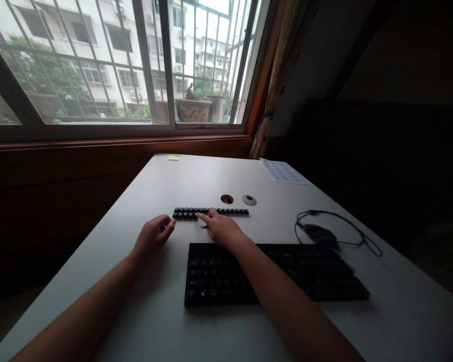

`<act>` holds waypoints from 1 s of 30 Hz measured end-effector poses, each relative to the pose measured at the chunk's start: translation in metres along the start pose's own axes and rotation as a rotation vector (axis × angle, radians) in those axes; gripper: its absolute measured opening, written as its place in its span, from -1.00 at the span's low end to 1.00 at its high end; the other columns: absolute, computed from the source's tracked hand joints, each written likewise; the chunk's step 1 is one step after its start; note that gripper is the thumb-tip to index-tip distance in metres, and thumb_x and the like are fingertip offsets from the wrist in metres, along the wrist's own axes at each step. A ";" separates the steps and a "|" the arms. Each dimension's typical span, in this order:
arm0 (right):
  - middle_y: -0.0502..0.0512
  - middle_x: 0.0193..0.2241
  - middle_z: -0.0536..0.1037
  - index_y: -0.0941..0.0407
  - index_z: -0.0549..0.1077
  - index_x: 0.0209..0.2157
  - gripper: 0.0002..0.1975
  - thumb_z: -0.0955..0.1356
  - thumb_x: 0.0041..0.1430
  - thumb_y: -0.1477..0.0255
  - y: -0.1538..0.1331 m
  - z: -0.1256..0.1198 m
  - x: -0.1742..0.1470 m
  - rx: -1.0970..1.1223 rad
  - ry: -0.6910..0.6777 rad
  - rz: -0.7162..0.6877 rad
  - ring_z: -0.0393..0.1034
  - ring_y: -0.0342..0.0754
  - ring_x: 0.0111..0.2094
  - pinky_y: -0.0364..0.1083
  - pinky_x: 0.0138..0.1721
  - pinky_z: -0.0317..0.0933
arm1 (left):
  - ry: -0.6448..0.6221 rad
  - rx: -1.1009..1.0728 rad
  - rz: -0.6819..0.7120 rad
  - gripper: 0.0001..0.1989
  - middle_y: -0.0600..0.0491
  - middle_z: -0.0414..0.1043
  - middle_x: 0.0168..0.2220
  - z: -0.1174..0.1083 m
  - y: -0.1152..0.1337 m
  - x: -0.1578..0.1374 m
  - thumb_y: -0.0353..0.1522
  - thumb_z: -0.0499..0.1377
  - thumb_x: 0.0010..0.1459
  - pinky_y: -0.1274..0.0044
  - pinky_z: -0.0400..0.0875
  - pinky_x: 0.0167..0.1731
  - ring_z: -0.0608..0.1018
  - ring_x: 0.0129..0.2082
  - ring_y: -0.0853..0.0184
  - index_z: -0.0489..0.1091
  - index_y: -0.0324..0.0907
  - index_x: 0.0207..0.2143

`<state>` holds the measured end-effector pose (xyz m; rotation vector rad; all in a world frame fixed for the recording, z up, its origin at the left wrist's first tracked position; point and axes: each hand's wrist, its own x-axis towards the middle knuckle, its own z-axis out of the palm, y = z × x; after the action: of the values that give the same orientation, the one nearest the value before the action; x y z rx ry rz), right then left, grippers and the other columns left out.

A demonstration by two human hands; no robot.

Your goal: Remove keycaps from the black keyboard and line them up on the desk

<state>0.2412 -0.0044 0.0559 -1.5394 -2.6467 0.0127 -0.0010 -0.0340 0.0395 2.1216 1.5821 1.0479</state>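
Two rows of loose black keycaps lie on the white desk beyond the keyboard; the nearer row is shorter. My right hand reaches over the keyboard to these rows, fingers stretched apart. One fingertip touches the right end of the nearer row, another rests at the farther row. Beside the rows' left end is my left hand, fingers curled and thumb bent in; whether anything is inside is hidden. A black keyboard lies under my right forearm, which covers part of it. A small object, too small to name, shows under my right hand.
A dark cable loops around a dark purple item at right. Behind the rows are a round desk hole and a grey round cover. A printed sheet and yellow sticky note lie at the far edge.
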 end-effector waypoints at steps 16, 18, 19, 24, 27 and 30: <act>0.14 0.00 0.40 -0.03 0.24 0.19 -0.55 0.27 0.30 0.23 -0.002 -0.011 -0.003 0.153 0.126 0.018 0.41 0.02 -0.11 -0.07 -0.14 0.24 | -0.173 0.022 0.166 -0.85 0.08 0.43 -0.40 0.004 -0.001 -0.002 -0.42 0.07 0.14 0.58 0.29 -0.47 0.42 -0.52 0.41 0.41 -0.16 -0.26; 0.15 -0.09 0.44 0.08 0.34 0.04 -0.65 0.25 0.31 0.23 -0.001 -0.016 -0.005 0.262 0.256 -0.005 0.39 -0.01 -0.13 -0.08 -0.12 0.22 | -0.216 0.001 0.215 -0.83 0.09 0.41 -0.41 0.005 0.001 -0.004 -0.44 0.07 0.13 0.59 0.27 -0.48 0.40 -0.54 0.42 0.41 -0.16 -0.25; 0.14 -0.14 0.45 0.10 0.36 -0.04 -0.70 0.23 0.31 0.24 0.000 -0.019 -0.007 0.323 0.309 -0.011 0.38 -0.02 -0.16 -0.08 -0.13 0.21 | -0.242 -0.007 0.242 -0.82 0.10 0.40 -0.42 0.006 0.002 -0.006 -0.45 0.07 0.13 0.60 0.27 -0.49 0.39 -0.54 0.43 0.42 -0.16 -0.24; 0.00 -0.39 0.42 0.08 0.30 -0.28 -0.86 0.16 0.27 0.39 0.004 -0.044 -0.016 0.656 0.394 0.029 0.30 -0.08 -0.37 -0.10 -0.28 0.19 | -0.333 -0.027 0.333 -0.83 0.10 0.41 -0.39 0.010 0.005 -0.011 -0.46 0.08 0.15 0.62 0.24 -0.51 0.37 -0.56 0.47 0.43 -0.15 -0.23; -0.01 -0.46 0.40 0.08 0.25 -0.38 -0.77 0.07 0.30 0.40 0.003 -0.057 -0.024 0.885 0.374 0.020 0.28 -0.11 -0.44 -0.12 -0.34 0.20 | -0.355 -0.038 0.358 -0.87 0.11 0.40 -0.41 0.009 0.006 -0.010 -0.44 0.09 0.17 0.63 0.22 -0.52 0.36 -0.57 0.48 0.43 -0.16 -0.26; 0.02 -0.43 0.42 0.08 0.23 -0.37 -0.72 0.03 0.34 0.35 -0.004 -0.061 -0.036 1.037 0.349 0.007 0.31 -0.11 -0.45 -0.12 -0.36 0.23 | -0.382 -0.070 0.383 -0.87 0.11 0.38 -0.43 0.006 0.009 -0.010 -0.42 0.09 0.20 0.64 0.23 -0.53 0.37 -0.57 0.48 0.43 -0.18 -0.26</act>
<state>0.2603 -0.0397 0.1149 -1.0324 -1.8191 0.8654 0.0085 -0.0450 0.0370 2.4506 0.9772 0.7211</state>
